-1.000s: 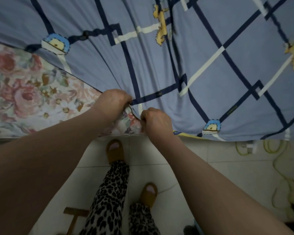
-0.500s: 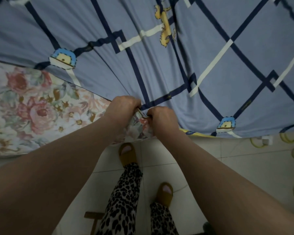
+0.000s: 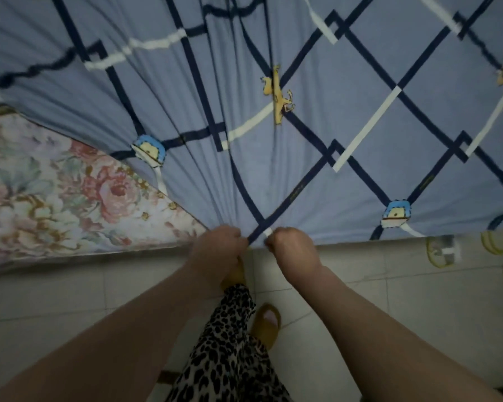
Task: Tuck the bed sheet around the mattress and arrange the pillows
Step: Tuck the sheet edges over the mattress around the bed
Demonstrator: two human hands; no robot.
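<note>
A blue bed sheet (image 3: 302, 175) with dark and white crossing lines and small cartoon prints covers most of the bed. Its folds run tight toward the near corner. The floral mattress (image 3: 50, 198) shows bare at the left, where the sheet does not reach. My left hand (image 3: 218, 245) and my right hand (image 3: 291, 248) sit side by side at the mattress corner, both with curled fingers gripping the sheet's edge. No pillow is in view.
Pale floor tiles (image 3: 418, 300) lie below the bed edge. My legs in leopard-print trousers (image 3: 227, 358) and tan slippers (image 3: 266, 320) stand close to the corner. A yellow-green cable (image 3: 497, 245) coils on the floor at the right. A small wooden piece (image 3: 164, 377) lies by my legs.
The sheet has been drawn over the corner, hiding the floral patch that showed between my hands. Both hands stay clenched on its edge, and the view has shifted.
</note>
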